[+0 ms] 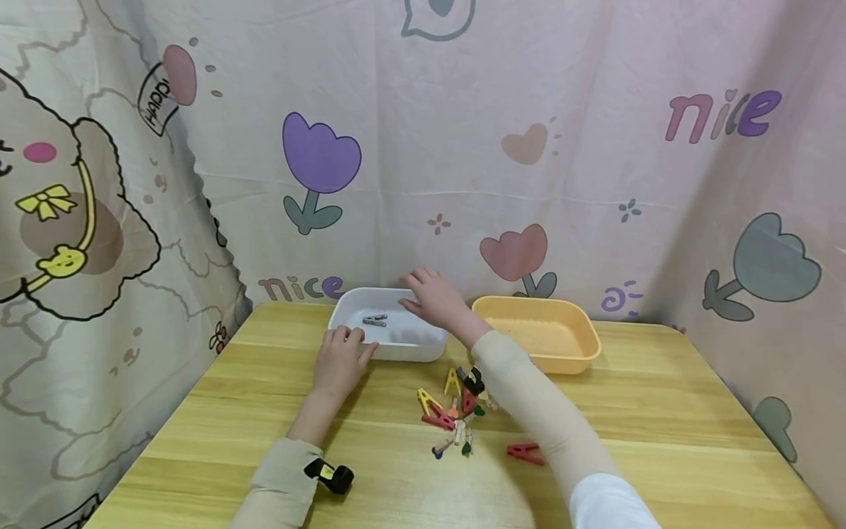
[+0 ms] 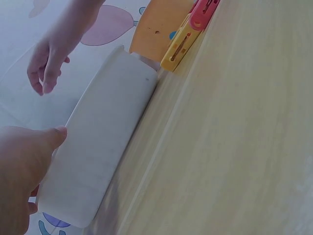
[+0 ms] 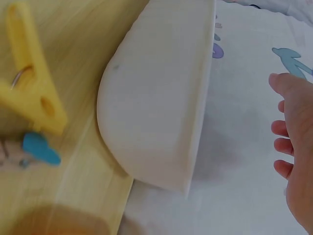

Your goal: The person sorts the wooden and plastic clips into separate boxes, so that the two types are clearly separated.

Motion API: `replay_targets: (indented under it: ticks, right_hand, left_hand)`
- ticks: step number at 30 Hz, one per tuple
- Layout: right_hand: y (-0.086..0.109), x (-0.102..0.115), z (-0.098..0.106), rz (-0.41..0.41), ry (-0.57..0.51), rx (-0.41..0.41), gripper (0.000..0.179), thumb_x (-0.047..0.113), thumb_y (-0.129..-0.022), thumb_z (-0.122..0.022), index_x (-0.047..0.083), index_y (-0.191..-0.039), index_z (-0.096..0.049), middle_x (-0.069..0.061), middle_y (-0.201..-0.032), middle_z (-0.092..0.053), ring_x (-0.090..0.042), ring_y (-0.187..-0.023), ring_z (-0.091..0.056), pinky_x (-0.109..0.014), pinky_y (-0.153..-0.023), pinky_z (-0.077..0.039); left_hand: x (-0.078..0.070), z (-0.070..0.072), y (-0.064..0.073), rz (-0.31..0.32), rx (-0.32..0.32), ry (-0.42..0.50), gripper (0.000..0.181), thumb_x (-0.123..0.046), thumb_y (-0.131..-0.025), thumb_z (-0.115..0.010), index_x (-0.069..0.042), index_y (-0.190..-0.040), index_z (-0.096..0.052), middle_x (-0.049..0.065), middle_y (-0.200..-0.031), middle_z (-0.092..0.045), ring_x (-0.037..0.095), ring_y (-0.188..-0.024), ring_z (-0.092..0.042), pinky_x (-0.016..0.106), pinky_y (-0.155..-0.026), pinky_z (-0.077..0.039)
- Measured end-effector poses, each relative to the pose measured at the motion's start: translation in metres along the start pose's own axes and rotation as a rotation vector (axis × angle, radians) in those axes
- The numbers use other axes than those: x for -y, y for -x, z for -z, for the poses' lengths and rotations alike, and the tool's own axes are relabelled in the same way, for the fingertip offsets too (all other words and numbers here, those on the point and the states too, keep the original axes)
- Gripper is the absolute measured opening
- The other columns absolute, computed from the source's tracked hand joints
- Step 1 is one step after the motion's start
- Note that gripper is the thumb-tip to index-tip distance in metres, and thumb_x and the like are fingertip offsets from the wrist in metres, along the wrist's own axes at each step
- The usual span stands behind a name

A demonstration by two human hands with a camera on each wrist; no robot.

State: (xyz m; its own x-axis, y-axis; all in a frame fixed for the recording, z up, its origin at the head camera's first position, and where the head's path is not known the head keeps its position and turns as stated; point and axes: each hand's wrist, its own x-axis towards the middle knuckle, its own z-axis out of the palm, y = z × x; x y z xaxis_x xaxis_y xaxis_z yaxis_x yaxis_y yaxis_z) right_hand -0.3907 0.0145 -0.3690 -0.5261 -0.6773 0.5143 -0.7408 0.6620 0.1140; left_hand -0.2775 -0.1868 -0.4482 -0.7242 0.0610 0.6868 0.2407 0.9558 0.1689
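Note:
A white plastic basin (image 1: 413, 353) stands at the back of the wooden table, with metal clothespins (image 1: 374, 321) lying on its floor. My left hand (image 1: 338, 361) grips its front left corner, thumb along the front rim and fingers curled over the left end. In the left wrist view the thumb of that left hand (image 2: 24, 156) lies against the rim. Over the basin's right back part is my right hand (image 1: 436, 297), fingers loosely bent with nothing in them. Seen from the right wrist, the right hand (image 3: 298, 127) is apart from the basin wall (image 3: 151, 93).
An orange-yellow basin (image 1: 555, 362) stands right of the white one. In front of them lies a pile of colourful clothespins (image 1: 438, 417), some yellow, some red, others small with decorations. A single red clothespin (image 1: 525, 453) lies near my right forearm. A printed curtain (image 1: 423, 147) hangs behind the table.

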Motion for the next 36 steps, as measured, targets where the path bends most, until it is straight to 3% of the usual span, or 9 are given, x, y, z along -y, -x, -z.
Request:
replay_targets:
  ticks: [6,15,23,31,36]
  right_hand:
    - [0.011,-0.007,0.01,0.038,-0.004,-0.043,0.04,0.039,-0.094,-0.062,0.011,-0.123,-0.061,-0.005,-0.113,-0.062,-0.024,-0.106,-0.058,-0.042,-0.088,-0.049]
    - [0.028,-0.019,0.024,0.022,-0.019,-0.098,0.039,0.037,-0.093,-0.065,0.011,-0.122,-0.062,-0.006,-0.108,-0.06,-0.025,-0.102,-0.056,-0.041,-0.084,-0.046]
    - [0.049,-0.033,0.042,0.002,-0.019,-0.089,0.038,0.034,-0.093,-0.066,0.01,-0.122,-0.061,-0.008,-0.109,-0.06,-0.027,-0.102,-0.055,-0.042,-0.088,-0.045]
    - [0.074,-0.044,0.054,-0.002,-0.004,-0.161,0.04,0.031,-0.087,-0.073,0.01,-0.119,-0.063,-0.008,-0.108,-0.06,-0.027,-0.099,-0.055,-0.04,-0.075,-0.041]
    - [0.089,-0.05,0.054,-0.001,0.006,-0.195,0.04,0.032,-0.086,-0.073,0.009,-0.118,-0.064,-0.008,-0.106,-0.06,-0.028,-0.096,-0.054,-0.04,-0.077,-0.042]
  left_hand:
    - [0.001,0.0,0.001,0.012,0.014,0.001,0.032,-0.033,-0.085,-0.075,-0.004,-0.095,-0.064,0.015,-0.091,-0.059,0.037,-0.09,-0.056,0.044,-0.082,-0.048]
    - [0.002,0.001,0.001,0.022,0.042,-0.002,0.033,-0.034,-0.086,-0.074,-0.004,-0.096,-0.064,0.015,-0.093,-0.059,0.037,-0.091,-0.055,0.044,-0.084,-0.048]
    - [0.001,0.002,-0.001,0.022,0.051,-0.007,0.033,-0.034,-0.087,-0.072,-0.004,-0.097,-0.064,0.015,-0.093,-0.059,0.037,-0.092,-0.056,0.044,-0.085,-0.048]
    - [0.0,0.002,-0.001,0.017,0.048,-0.008,0.032,-0.034,-0.087,-0.072,-0.005,-0.097,-0.064,0.015,-0.092,-0.059,0.036,-0.092,-0.056,0.044,-0.086,-0.048]
    - [0.0,0.001,-0.001,0.014,0.051,-0.004,0.032,-0.034,-0.087,-0.072,-0.004,-0.097,-0.063,0.015,-0.093,-0.059,0.036,-0.092,-0.055,0.044,-0.086,-0.048]
